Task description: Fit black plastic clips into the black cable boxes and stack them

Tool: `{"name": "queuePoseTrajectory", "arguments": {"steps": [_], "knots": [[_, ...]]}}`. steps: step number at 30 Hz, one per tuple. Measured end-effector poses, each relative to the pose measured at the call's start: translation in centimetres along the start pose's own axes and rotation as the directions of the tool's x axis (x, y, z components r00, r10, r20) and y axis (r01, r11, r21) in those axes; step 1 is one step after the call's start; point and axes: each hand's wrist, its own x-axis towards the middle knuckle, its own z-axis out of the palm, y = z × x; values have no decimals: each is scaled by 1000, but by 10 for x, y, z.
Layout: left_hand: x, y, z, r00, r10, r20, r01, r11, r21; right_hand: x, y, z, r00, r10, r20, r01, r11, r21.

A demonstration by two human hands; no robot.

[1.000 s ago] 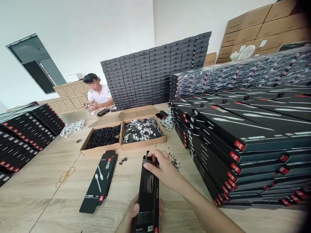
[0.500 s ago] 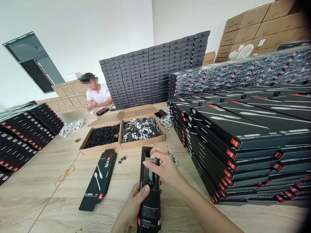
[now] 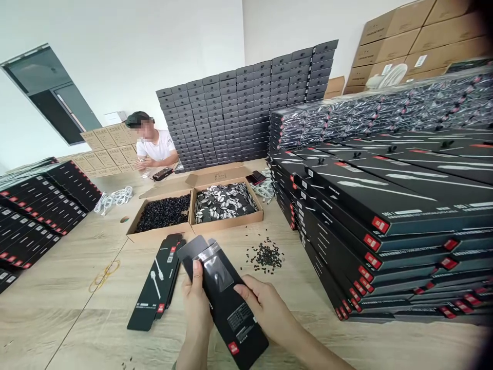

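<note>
A black cardboard packaging box (image 3: 227,303) with a clear window and white print is in both my hands, tilted to the left, its top flap standing out at the far end. My left hand (image 3: 198,300) grips its left side, thumb on the front near the window. Along the right edge, my right hand (image 3: 265,308) closes on it with the thumb on the printed face. Left of my hands lie flat black boxes (image 3: 157,282) with a white cable picture. Small black pieces (image 3: 267,255) are scattered beyond my right hand.
Behind my hands stand a carton of small black parts (image 3: 164,213) and a carton of black-and-white pieces (image 3: 225,203). Black boxes are stacked high on the right (image 3: 346,231) and left (image 3: 42,216). Yellow rubber bands (image 3: 105,276) lie on the table. Another person (image 3: 154,146) sits across.
My right hand has moved from the box's top down to its right edge. The box has turned, its top leaning left, and my left hand has shifted up its left side.
</note>
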Motion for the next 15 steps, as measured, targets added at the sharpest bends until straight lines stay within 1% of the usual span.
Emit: {"name": "queuePoseTrajectory", "arguments": {"steps": [2,3,5,7,8,9,10,11,12,13,14,15], "knots": [[-3,-4,2,995,49,-82,-51,999,-17,-1,2,2,997,14,71,-27,982,184],[-4,-7,1,992,62,-109,-66,997,-33,0,4,1,996,26,85,-45,971,236],[-3,-10,-7,993,62,-98,-71,994,-82,4,7,-10,996,53,72,-69,966,251],[4,-6,-24,998,62,-25,-64,992,-108,9,7,-30,994,56,94,-72,982,175],[10,0,-35,997,75,29,-72,993,-97,11,5,-42,992,44,117,-56,993,101],[16,8,-46,993,85,85,-81,996,-43,14,2,-53,991,25,135,-24,1000,-3],[21,17,-56,979,86,183,-96,994,43,16,-3,-64,990,-2,144,22,991,-134],[25,27,-65,955,107,278,-150,979,139,18,-8,-73,987,-34,157,76,959,-272],[28,36,-70,927,85,364,-199,937,286,20,-14,-78,982,-71,174,135,909,-395],[27,44,-72,885,36,464,-257,870,422,22,-21,-81,973,-108,204,197,851,-487],[25,49,-70,838,-41,544,-307,789,532,23,-29,-80,957,-145,250,263,797,-544],[20,52,-65,780,-147,608,-340,715,610,24,-36,-76,934,-189,304,336,752,-567]]}}
